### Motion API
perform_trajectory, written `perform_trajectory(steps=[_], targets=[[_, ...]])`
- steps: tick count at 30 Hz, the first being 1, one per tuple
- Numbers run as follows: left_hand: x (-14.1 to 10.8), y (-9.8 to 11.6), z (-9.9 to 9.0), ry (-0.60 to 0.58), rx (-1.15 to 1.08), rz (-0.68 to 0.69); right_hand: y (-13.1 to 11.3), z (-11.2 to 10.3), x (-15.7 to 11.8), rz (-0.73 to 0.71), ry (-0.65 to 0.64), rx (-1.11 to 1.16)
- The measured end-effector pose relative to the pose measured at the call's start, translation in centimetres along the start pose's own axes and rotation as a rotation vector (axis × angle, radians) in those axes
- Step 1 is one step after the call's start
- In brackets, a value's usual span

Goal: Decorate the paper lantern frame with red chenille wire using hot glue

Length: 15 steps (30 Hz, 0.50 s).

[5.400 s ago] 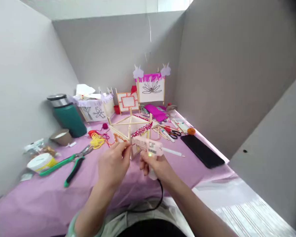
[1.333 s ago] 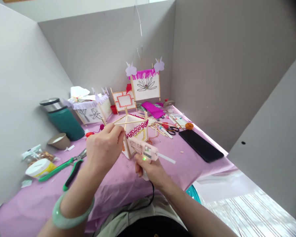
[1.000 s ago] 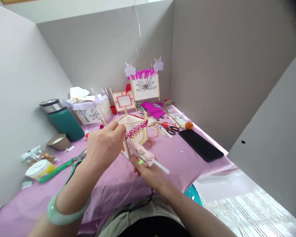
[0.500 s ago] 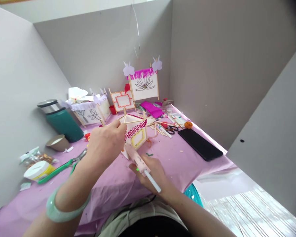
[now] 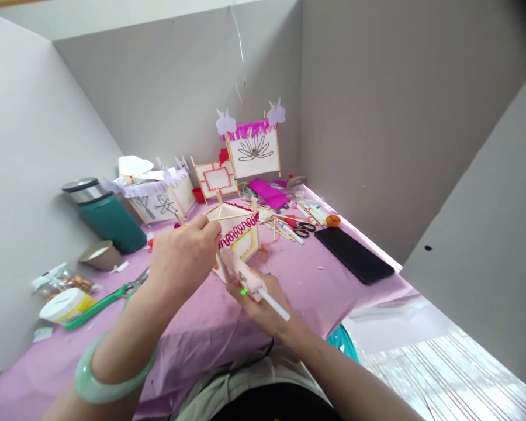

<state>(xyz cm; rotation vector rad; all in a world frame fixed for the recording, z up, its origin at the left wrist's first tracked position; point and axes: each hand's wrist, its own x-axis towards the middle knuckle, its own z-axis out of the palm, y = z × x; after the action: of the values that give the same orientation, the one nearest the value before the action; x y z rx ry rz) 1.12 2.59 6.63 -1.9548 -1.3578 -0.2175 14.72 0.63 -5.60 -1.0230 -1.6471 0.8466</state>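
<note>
A small lantern of wooden sticks and white panels (image 5: 240,225), with looped magenta trim (image 5: 242,229) and a yellow outline on one side, stands on the table before me. My left hand (image 5: 188,248) is closed in a pinch at its near upper corner; the fingertips and whatever they hold are hidden. In my right hand (image 5: 263,301) is a pale pink hot glue gun (image 5: 244,275), with a white glue stick (image 5: 275,304) poking out of its back end and a green light lit. Its nozzle points at the lantern's near edge, close below my left fingers.
Left are green-handled pliers (image 5: 99,307), a white tub (image 5: 65,304), a brown cup (image 5: 100,256) and a teal bottle (image 5: 114,216). Decorated panels (image 5: 256,152) stand behind. Scissors (image 5: 304,227), loose sticks and a black phone (image 5: 355,255) lie right. Grey partitions enclose the table.
The glue gun has tilted slightly, its back end swinging a little right. My left hand stays at the lantern's corner, shifted slightly left. The whole view has drifted slightly.
</note>
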Motion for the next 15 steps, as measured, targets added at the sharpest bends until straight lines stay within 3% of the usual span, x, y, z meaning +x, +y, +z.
perform_trajectory(steps=[15], targets=[[-2.4, 0.1, 1.4, 0.129, -0.065, -0.086, -0.2, -0.1, 0.1, 0.001, -0.007, 0.02]])
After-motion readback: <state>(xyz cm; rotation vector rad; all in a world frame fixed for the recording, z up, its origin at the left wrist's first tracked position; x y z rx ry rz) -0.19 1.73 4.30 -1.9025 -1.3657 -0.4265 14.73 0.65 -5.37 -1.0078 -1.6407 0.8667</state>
